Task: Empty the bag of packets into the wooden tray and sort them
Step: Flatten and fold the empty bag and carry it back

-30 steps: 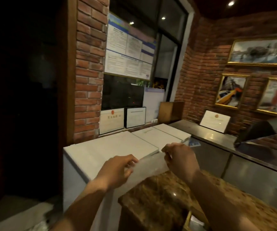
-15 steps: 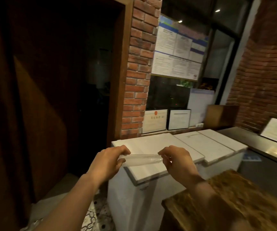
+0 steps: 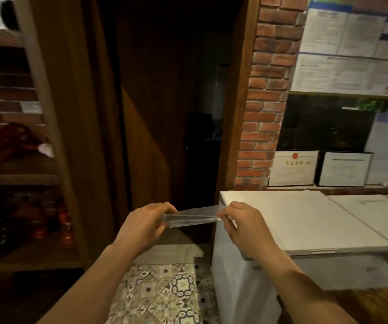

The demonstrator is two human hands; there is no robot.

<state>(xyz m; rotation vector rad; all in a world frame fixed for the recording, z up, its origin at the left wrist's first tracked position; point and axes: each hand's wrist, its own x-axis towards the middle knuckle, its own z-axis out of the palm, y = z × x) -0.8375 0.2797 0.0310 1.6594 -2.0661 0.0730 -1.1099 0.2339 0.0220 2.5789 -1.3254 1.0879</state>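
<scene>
With both forearms reaching in from the bottom edge, the left hand (image 3: 145,226) and right hand (image 3: 243,226) sit at the same height, a short gap between them. Each is pinched closed on one end of a clear plastic bag (image 3: 192,217) (flattened, folded into a narrow strip, looks empty as far as I can tell). Left fingers (image 3: 165,210) curl over the strip's left end, thumb underneath. Right fingertips (image 3: 222,217) clamp the right end, knuckles up. Bag is stretched roughly level between the two grips, touching nothing else.

Below the hands: patterned floor tiles (image 3: 162,295). Just right of and under the right hand: a white chest freezer (image 3: 305,220), lid shut, its near-left corner right behind the right fingers. Bottom right corner, a brown stone-look counter (image 3: 375,305), blurred.

Left of the left hand: a wooden shelf unit (image 3: 48,160) with red items on it, too dark to identify. Straight beyond the bag: a dark doorway (image 3: 188,113) in a wood frame. Beyond the right hand: a brick pillar (image 3: 265,101), then framed certificates (image 3: 293,168) leaning on the ledge behind the freezer, and posted notices (image 3: 352,47) above them. No tray or packets in view.
</scene>
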